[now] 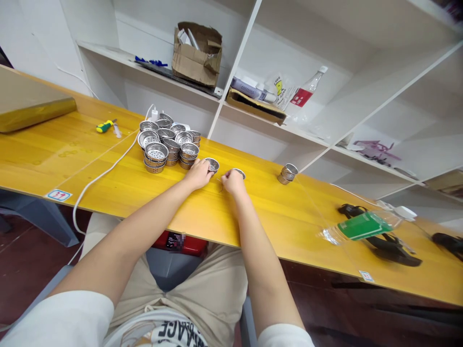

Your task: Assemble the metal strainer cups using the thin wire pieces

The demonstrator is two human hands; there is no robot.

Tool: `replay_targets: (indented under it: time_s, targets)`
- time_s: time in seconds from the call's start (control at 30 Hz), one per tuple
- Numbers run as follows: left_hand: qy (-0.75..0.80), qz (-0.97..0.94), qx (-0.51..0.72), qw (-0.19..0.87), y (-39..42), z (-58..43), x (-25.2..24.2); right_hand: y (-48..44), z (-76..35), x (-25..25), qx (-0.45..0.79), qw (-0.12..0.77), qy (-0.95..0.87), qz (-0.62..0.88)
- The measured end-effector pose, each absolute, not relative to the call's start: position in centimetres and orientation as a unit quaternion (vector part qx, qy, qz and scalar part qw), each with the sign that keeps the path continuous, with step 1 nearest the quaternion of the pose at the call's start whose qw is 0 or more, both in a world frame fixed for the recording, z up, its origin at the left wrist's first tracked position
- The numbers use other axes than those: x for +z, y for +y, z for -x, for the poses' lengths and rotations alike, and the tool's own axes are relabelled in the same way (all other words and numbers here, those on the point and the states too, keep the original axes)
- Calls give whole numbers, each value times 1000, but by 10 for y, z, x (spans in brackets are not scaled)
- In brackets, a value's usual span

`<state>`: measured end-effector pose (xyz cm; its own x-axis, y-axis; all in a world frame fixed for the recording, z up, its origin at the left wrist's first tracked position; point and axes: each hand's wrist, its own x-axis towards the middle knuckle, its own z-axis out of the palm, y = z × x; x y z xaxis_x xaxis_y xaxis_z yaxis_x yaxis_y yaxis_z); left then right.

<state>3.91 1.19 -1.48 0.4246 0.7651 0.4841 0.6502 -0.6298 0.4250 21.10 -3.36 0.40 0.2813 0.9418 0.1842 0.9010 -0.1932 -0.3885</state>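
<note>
White shelving (361, 72) stands behind a long yellow worktop (72, 159). At its front edge, a small perforated steel strainer cup (212, 165) sits in the left hand (198, 174). The cup is short and round, its long axis tilted, with its open mouth facing up and away toward the shelving. Its polished wall and holed base catch the light. The left fingers (201, 166) curl over the near side of the cup, gripping it just above the worktop.

Just to the right, the right hand (233, 182) is closed in a pinch on a second cup (239, 172), of which only a thin curve of rim shows above the fingers, so its direction is hard to tell. A fine wire (218, 180) lies between the hands, close to the right one.

Beyond the left hand stands a heap of stacked cups (170, 147), with a white cable (108, 168) curving past it and a screwdriver (104, 126) with a yellow-and-green handle further left. A pair of cups (288, 173) stands well to the right, and a plastic bottle (361, 226) with a green label lies further along.
</note>
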Motion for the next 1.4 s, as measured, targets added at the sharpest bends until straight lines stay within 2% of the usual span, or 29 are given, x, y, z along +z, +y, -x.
replay_targets:
  time_s: [0.37,0.57,0.83,1.03,1.23,1.4]
  targets:
    - [422,-842,327,83,12,-39,-14,-26,-219,2,165,376,-534,739]
    - [427,-833,335,109,14,-40,-13,-27,-212,1,208,406,-521,722]
    - [407,-816,382,150,10,-39,-13,-30,-192,3,422,505,-431,617]
    - [414,-798,405,167,11,-40,-13,-31,-193,3,502,515,-385,578]
    - [470,-781,379,160,9,-40,-13,-30,-191,0,474,509,-407,593]
    - [442,-785,402,165,7,-40,-13,-32,-192,-1,471,483,-438,594]
